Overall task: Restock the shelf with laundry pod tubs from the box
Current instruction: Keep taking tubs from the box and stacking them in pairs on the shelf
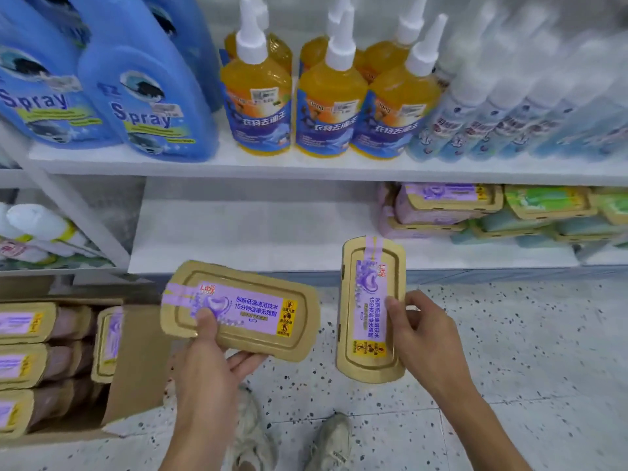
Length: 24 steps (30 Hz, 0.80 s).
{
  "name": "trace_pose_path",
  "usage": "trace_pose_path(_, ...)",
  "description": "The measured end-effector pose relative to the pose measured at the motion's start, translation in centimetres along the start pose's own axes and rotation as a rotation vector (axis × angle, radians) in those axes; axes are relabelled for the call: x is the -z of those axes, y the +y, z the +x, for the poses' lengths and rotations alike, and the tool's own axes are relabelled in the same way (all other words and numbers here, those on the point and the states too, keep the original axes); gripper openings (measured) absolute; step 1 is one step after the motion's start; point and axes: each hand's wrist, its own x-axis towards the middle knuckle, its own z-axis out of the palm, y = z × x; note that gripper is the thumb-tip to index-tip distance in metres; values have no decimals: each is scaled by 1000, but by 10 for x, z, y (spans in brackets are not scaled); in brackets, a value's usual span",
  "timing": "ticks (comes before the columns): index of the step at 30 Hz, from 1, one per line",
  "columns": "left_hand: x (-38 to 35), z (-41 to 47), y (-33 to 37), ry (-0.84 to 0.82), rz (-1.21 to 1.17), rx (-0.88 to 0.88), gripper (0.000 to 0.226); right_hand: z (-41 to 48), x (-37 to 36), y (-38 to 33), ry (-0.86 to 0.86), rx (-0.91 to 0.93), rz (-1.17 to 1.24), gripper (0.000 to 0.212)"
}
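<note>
Head view: the left hand [210,355] grips a purple-labelled tub [248,312] held crosswise, with the thumb on the lid and the fingers clamped underneath. The right hand [419,331] grips a second tub [370,300] held lengthwise, its thumb on the lid and its fingers curled round the right edge. Both are held above the floor [526,351], before the lower shelf [258,232]. More tubs fill the box [136,362] at left. Stacked tubs [438,205] sit on the shelf's right, beside green tubs [547,202].
</note>
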Motion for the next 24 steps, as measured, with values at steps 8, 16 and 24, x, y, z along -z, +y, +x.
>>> trace_pose_path(8,-79,64,-24,-69,50,-67,31,95,-20,28,61,98,-45,26)
trace_pose_path(16,-106,149,-42,-63,-3,-220,23,184,-77,34,176,329,-157,29)
trace_pose_path(24,-98,206,-53,-80,-24,-418,24,228,-115,33,318,477,-320,39)
